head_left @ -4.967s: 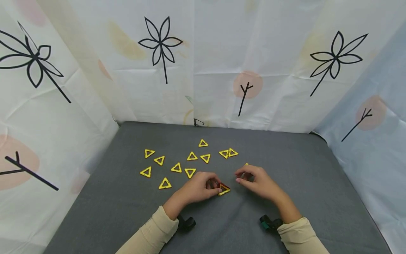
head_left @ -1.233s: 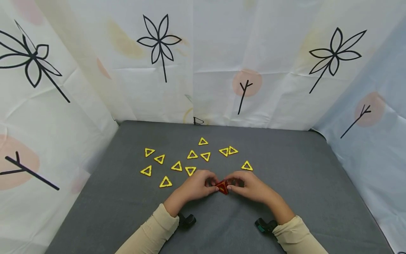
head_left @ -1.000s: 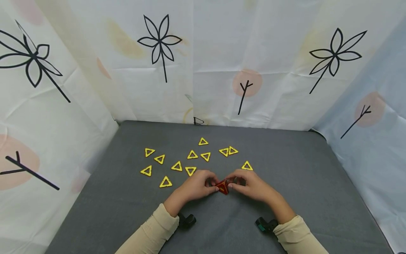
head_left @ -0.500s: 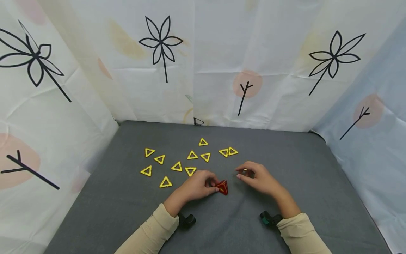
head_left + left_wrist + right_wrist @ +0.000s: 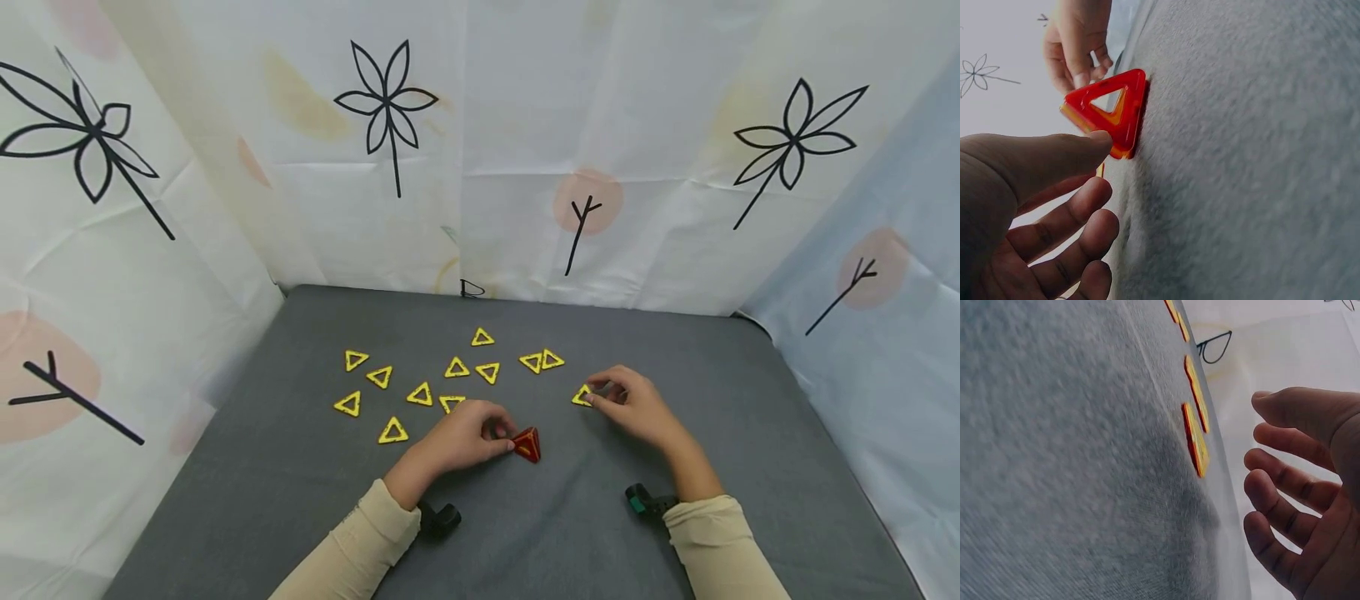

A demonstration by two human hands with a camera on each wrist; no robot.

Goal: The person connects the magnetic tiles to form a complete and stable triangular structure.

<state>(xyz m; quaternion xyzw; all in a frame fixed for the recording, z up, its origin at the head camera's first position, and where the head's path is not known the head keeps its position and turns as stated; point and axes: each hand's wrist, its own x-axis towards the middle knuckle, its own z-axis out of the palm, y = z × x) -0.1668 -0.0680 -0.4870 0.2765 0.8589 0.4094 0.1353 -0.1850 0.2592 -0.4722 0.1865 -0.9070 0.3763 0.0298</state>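
My left hand (image 5: 461,437) pinches the near left side of a small pyramid (image 5: 527,445) of red triangular magnetic tiles standing on the grey cloth. In the left wrist view the thumb lies at a lower corner of a red tile (image 5: 1132,119) with an open triangular middle, and the other fingers are loosely bent. Further right, my right hand (image 5: 632,407) hovers with thumb and fingers apart beside a single yellow triangular tile (image 5: 581,397), which the thumb tip overlaps in the head view. Its wrist view has the hand (image 5: 1310,494) holding nothing, off to the side of yellow tiles with red edges (image 5: 1195,440).
Several yellow triangular tiles lie flat across the left and middle, one (image 5: 393,431) near the left forearm and another (image 5: 452,403) just behind the left hand. Two touching tiles (image 5: 552,359) lie at the back. White patterned fabric (image 5: 510,242) walls the grey table (image 5: 712,375).
A red pyramid now stands where the left hand held a leaning tile earlier. The right hand has let go of the pyramid and moved right and away to the lone yellow tile.
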